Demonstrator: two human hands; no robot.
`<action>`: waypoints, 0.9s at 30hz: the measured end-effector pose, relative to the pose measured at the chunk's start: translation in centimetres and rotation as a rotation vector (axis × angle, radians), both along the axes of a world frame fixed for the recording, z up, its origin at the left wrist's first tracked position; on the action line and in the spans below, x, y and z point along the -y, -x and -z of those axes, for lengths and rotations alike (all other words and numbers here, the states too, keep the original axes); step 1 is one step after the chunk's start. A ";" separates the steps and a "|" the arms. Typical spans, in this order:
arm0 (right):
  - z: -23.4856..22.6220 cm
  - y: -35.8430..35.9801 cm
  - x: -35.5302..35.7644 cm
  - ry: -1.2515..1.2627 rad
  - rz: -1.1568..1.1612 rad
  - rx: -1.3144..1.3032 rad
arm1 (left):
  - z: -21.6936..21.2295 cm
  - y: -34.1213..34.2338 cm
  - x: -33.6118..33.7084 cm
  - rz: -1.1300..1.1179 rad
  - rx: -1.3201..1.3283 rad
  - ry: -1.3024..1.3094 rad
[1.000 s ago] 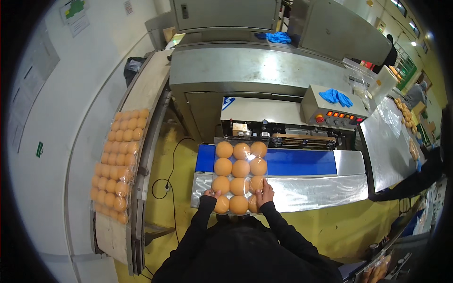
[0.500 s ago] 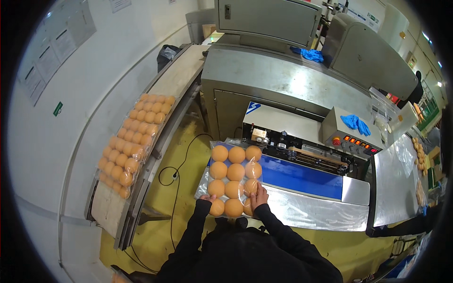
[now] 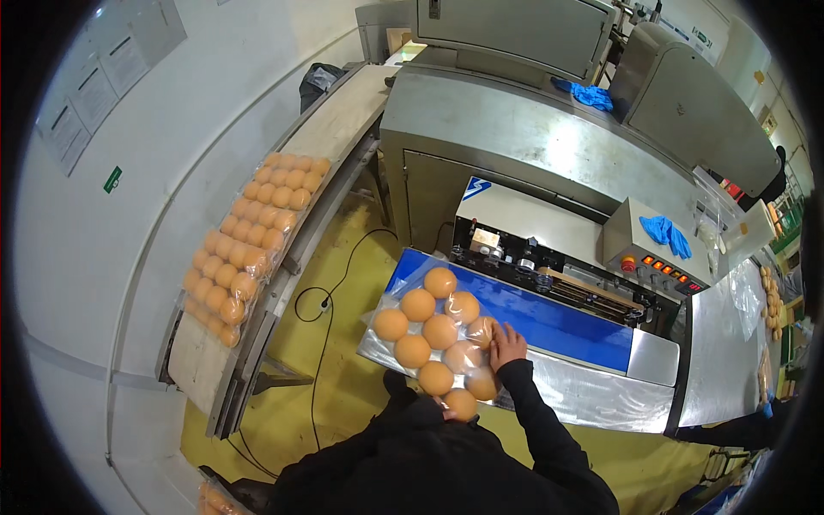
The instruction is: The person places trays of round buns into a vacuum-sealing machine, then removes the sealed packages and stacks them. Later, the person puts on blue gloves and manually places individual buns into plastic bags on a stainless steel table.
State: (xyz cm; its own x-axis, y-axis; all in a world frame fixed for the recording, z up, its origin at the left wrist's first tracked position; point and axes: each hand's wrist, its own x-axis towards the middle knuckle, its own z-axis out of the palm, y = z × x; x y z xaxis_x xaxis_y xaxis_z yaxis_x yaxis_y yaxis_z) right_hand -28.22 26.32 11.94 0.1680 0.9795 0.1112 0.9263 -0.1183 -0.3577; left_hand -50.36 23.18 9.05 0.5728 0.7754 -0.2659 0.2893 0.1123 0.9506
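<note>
A clear plastic pack of round, golden-brown buns [image 3: 440, 331] is turned at an angle over the near left end of the sealing machine's blue belt [image 3: 549, 313]. My right hand [image 3: 508, 345] grips the pack's right side, fingers over the film. At the near corner, only a bit of my left hand [image 3: 448, 414] shows beside the lowest bun. The rest of that hand lies hidden under the pack and behind my sleeve.
Several bagged buns [image 3: 245, 232] lie on a sloping conveyor [image 3: 202, 369] at left. The control box [image 3: 657, 249], with a blue glove [image 3: 666, 235] on top, stands right of the belt. A black cable [image 3: 330, 360] crosses the yellow floor. More buns [image 3: 770, 292] rest on the metal table [image 3: 717, 378] at far right.
The pack has turned from straight to slanted and its far end has come nearer, baring more blue belt. My right hand has shifted right; my left hand has gone down under the near corner.
</note>
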 end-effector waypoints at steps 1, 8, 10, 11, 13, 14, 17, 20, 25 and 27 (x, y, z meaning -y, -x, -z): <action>0.4 -0.3 0.2 -0.113 0.036 0.039 | 0.1 0.1 -0.8 0.022 -0.025 -0.039; 9.2 0.0 4.2 -0.300 0.928 -0.625 | 0.4 5.3 -16.9 -0.632 -0.574 -0.880; 11.8 0.9 4.8 -0.104 0.822 -0.694 | 1.8 7.9 -20.2 -0.399 -0.472 -0.233; 10.3 1.6 3.6 0.039 0.738 -0.595 | 2.9 9.3 -21.9 -0.280 -0.398 0.080; 10.1 2.6 2.6 -0.028 0.757 -0.619 | 4.9 10.6 -23.5 -0.288 -0.378 -0.013; 10.4 2.8 2.0 -0.080 0.779 -0.657 | 6.4 10.9 -23.1 -0.296 -0.371 -0.056; 10.3 4.1 -1.3 -0.228 0.831 -0.752 | 10.4 11.6 -22.4 -0.322 -0.349 -0.178; 9.9 6.7 -4.4 -0.349 0.872 -0.853 | 5.2 15.4 -25.2 -0.248 -0.331 -0.207; 10.8 15.2 -14.9 -0.470 0.643 -1.217 | -1.6 26.3 -35.8 -0.424 -0.231 -0.227; 20.3 14.3 -17.4 -0.604 0.571 -1.116 | -0.3 30.0 -41.8 -0.537 -0.323 -0.909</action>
